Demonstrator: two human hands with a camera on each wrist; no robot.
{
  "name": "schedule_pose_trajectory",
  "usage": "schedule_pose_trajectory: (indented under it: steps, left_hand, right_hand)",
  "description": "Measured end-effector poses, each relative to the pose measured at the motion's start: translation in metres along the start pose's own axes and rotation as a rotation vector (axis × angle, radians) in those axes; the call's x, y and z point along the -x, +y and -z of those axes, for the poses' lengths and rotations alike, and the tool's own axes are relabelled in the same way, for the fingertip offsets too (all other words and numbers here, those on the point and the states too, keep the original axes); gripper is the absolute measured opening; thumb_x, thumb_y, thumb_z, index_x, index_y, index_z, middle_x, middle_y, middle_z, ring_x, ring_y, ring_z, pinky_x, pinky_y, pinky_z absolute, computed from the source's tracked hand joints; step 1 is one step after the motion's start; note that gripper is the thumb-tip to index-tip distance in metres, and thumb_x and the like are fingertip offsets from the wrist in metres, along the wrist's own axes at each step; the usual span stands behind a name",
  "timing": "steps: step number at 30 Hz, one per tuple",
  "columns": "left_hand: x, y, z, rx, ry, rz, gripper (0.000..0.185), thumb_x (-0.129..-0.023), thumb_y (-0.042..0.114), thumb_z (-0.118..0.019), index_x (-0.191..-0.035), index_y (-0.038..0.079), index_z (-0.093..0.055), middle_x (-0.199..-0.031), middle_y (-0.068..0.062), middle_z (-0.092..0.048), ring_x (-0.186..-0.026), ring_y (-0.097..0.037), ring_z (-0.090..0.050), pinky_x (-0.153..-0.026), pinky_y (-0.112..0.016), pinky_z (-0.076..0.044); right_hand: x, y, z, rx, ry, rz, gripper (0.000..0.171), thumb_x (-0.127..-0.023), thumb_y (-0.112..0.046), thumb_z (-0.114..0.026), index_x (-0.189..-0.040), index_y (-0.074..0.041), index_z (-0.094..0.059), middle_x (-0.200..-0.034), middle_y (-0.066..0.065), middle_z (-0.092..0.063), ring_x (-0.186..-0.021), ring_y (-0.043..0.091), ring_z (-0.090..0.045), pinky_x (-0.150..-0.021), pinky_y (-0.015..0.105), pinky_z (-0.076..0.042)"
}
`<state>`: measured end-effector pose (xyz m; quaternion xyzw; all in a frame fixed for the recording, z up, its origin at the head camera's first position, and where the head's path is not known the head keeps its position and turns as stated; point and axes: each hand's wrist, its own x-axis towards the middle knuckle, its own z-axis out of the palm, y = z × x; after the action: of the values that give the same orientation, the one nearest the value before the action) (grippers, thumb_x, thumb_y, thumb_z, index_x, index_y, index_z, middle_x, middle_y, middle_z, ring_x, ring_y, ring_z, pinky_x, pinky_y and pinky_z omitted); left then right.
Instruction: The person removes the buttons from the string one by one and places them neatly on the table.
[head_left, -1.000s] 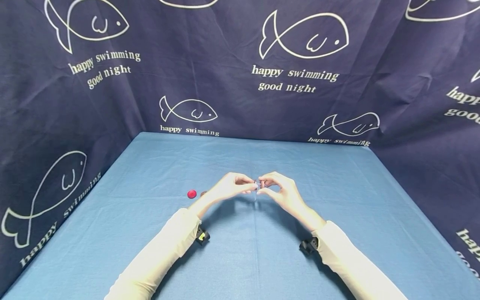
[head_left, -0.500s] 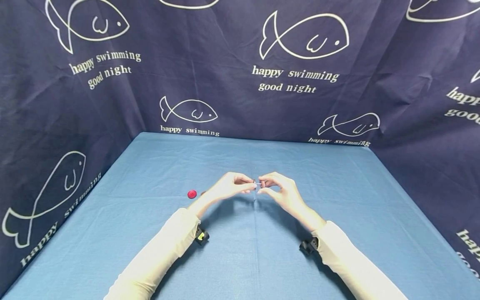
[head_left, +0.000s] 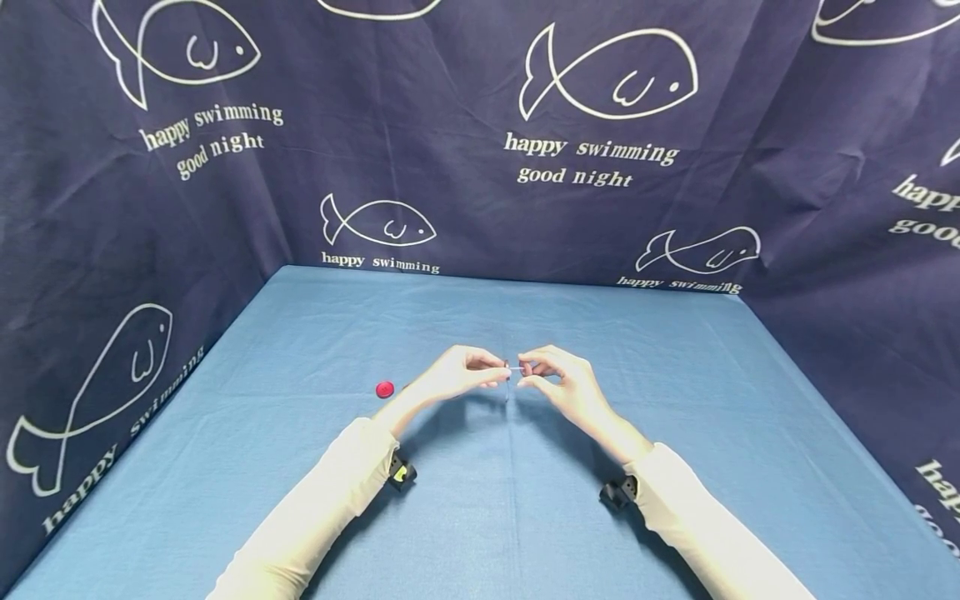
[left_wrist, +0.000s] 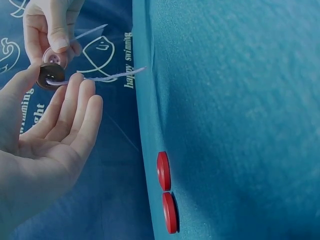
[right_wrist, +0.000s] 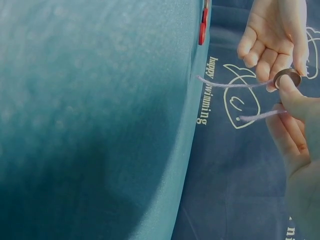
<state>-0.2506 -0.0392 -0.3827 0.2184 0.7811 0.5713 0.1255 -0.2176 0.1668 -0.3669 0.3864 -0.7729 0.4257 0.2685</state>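
My left hand (head_left: 467, 367) pinches a dark brown button (left_wrist: 51, 75) between thumb and fingers. A thin lavender string (left_wrist: 112, 77) passes through a hole of it, and one end sticks out free. Close by, my right hand (head_left: 561, 382) pinches a pink button (left_wrist: 54, 59), whose holes show in the left wrist view. Another string end (right_wrist: 257, 117) comes out beside the right fingers. In the head view, a short stretch of string (head_left: 515, 368) spans the narrow gap between the hands. The right thumb overlaps the brown button (right_wrist: 288, 76) in the right wrist view.
Two red buttons (left_wrist: 163, 171) lie side by side on the blue cloth-covered table (head_left: 510, 517). In the head view one red button (head_left: 385, 389) shows left of the left forearm. Dark blue fish-print curtains (head_left: 465, 125) stand behind and at both sides.
The left hand has shifted slightly left, so the gap between the hands is a little wider and more string shows across it. The right hand has barely moved.
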Motion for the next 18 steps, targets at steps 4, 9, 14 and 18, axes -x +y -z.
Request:
schedule_pose_trajectory:
  steps: [4, 9, 14, 18]
  left_hand:
    - [0.000, -0.001, 0.000, 0.011, -0.002, -0.001, 0.030, -0.088, 0.016, -0.066, -0.110, -0.005, -0.065, -0.101, -0.020, -0.069, -0.093, -0.038, -0.066, -0.083, -0.041, -0.054]
    - [0.001, -0.001, 0.002, 0.019, -0.002, 0.003, 0.030, -0.088, 0.016, -0.065, -0.110, -0.005, -0.065, -0.102, -0.020, -0.069, -0.094, -0.039, -0.066, -0.083, -0.041, -0.053]
    - [0.002, -0.002, 0.004, -0.007, 0.006, 0.009, 0.030, -0.088, 0.019, -0.066, -0.110, -0.002, -0.066, -0.100, -0.016, -0.071, -0.093, -0.036, -0.066, -0.082, -0.041, -0.054]
    - [0.004, -0.003, 0.006, -0.010, 0.011, 0.025, 0.031, -0.087, 0.021, -0.067, -0.111, 0.001, -0.067, -0.100, -0.014, -0.071, -0.093, -0.033, -0.067, -0.083, -0.041, -0.053]
  right_hand:
    - [0.007, 0.020, -0.005, 0.011, 0.004, -0.005, 0.038, -0.060, 0.004, -0.081, -0.096, 0.003, -0.069, -0.086, 0.013, -0.069, -0.066, 0.023, -0.064, -0.062, 0.032, -0.056]
    - [0.005, 0.012, -0.003, 0.022, 0.010, -0.012, 0.039, -0.058, 0.010, -0.080, -0.094, 0.004, -0.068, -0.084, 0.017, -0.069, -0.062, 0.026, -0.064, -0.059, 0.037, -0.055]
    - [-0.002, -0.009, 0.002, 0.029, 0.004, -0.020, 0.036, -0.059, 0.013, -0.079, -0.093, 0.007, -0.068, -0.083, 0.020, -0.068, -0.062, 0.028, -0.063, -0.059, 0.037, -0.055]
    - [0.001, -0.001, 0.000, 0.030, 0.003, -0.036, 0.036, -0.060, 0.012, -0.079, -0.093, 0.008, -0.067, -0.084, 0.020, -0.068, -0.062, 0.028, -0.063, -0.060, 0.038, -0.055]
